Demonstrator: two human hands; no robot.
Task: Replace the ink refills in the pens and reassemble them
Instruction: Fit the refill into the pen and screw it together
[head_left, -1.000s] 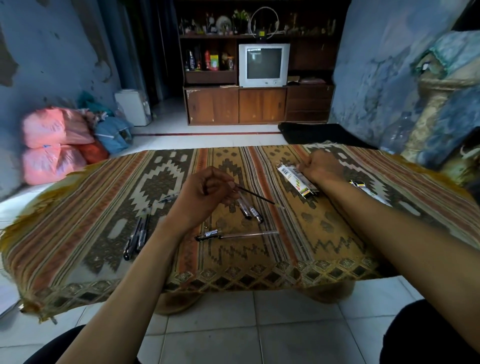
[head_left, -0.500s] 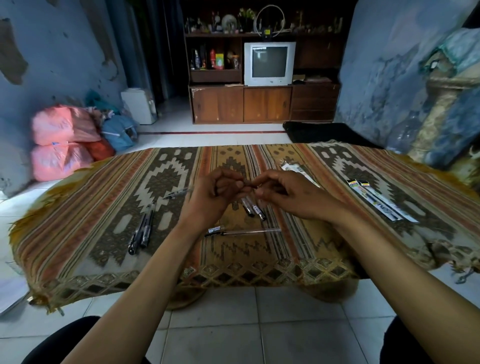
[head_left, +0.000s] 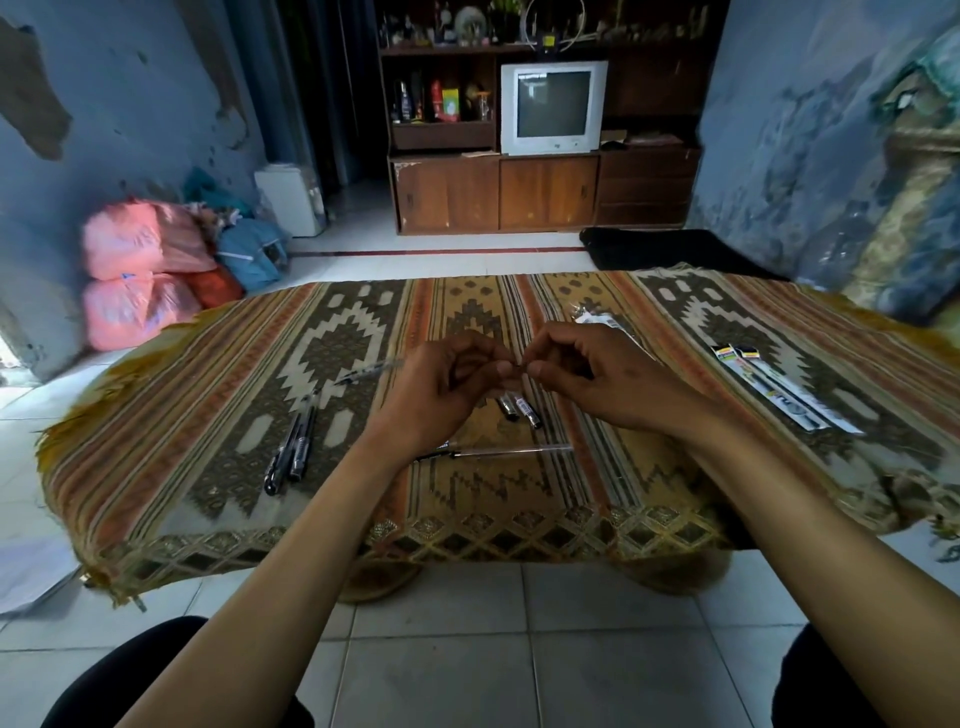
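Both hands now meet above the bench (head_left: 156, 415): left hand (head_left: 447, 384) and right hand (head_left: 597, 379) pinch a thin refill (head_left: 519, 368) between curled fingers. An empty barrel (head_left: 511, 452) and further pens (head_left: 291, 452) await reassembly; most work remains.

Both forearms bare to elbow, no sleeves in sight. Left hand (head_left: 441, 384) and right hand (head_left: 597, 374) ungloved, without rings, watch or bracelets. Dark, black-looking trousers (head_left: 171, 670) covered both knees at lower corners.
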